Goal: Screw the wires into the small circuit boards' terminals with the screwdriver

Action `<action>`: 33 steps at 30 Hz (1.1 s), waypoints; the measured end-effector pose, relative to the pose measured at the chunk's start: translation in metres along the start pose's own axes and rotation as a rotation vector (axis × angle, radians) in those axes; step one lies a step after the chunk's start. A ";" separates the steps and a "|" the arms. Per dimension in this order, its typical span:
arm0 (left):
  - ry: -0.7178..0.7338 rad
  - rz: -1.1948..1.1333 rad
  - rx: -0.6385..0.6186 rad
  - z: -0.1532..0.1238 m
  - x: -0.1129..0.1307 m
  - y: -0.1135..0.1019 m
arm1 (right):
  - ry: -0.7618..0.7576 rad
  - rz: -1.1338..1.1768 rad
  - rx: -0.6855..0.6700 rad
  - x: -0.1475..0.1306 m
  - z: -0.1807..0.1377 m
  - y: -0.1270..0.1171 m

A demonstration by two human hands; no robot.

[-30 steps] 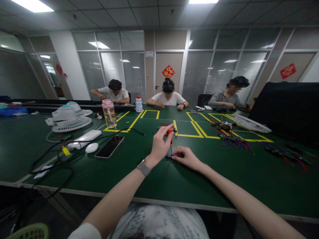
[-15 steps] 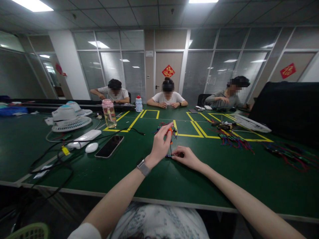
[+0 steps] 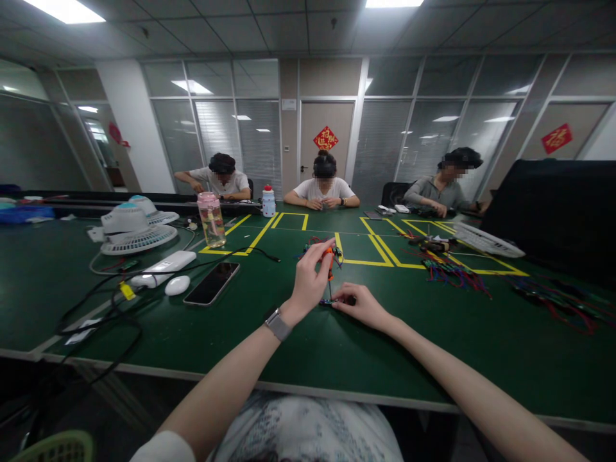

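My left hand [image 3: 308, 279] is raised over the green table [image 3: 337, 346], its fingers pinched round the orange handle of a small screwdriver [image 3: 329, 262] that stands upright. The tool's tip comes down onto a small dark part with wires [image 3: 332, 301] lying on the table. My right hand [image 3: 362, 305] rests on the table and pinches that part at its right side. A watch sits on my left wrist. Behind the screwdriver lies a small bunch of coloured wires [image 3: 317, 245].
A phone [image 3: 212, 283], a white mouse [image 3: 177, 285], a white power strip [image 3: 163, 267], black cables and fans [image 3: 129, 230] lie to the left. A pink bottle [image 3: 210, 220] stands behind them. Coloured wire bundles [image 3: 455, 273] lie to the right. Three people sit opposite.
My hands stay where they were, with only slight finger movement on the screwdriver. The people opposite have shifted their hands a little.
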State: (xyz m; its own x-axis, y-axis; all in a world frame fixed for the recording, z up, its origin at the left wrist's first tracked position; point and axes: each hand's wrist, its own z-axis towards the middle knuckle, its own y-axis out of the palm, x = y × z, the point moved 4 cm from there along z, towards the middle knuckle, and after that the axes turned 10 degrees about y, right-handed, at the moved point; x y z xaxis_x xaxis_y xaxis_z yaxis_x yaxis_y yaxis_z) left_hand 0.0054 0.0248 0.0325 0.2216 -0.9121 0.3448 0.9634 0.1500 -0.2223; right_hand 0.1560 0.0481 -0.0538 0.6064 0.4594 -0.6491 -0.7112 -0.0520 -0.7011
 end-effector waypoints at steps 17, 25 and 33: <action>-0.017 0.050 -0.023 -0.001 -0.001 0.001 | -0.005 -0.015 -0.006 -0.001 0.000 0.000; -0.010 -0.035 -0.077 -0.002 -0.003 0.005 | -0.005 -0.003 -0.006 0.000 0.000 0.001; -0.049 0.034 -0.069 -0.001 -0.005 0.003 | -0.006 -0.023 -0.005 -0.001 0.000 0.000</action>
State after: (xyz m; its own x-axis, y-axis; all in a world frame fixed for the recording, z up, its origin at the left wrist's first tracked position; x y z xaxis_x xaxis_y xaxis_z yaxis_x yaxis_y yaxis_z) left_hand 0.0073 0.0289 0.0288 0.2629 -0.8869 0.3799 0.9428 0.1524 -0.2966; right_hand 0.1555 0.0478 -0.0534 0.6203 0.4660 -0.6309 -0.6953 -0.0456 -0.7173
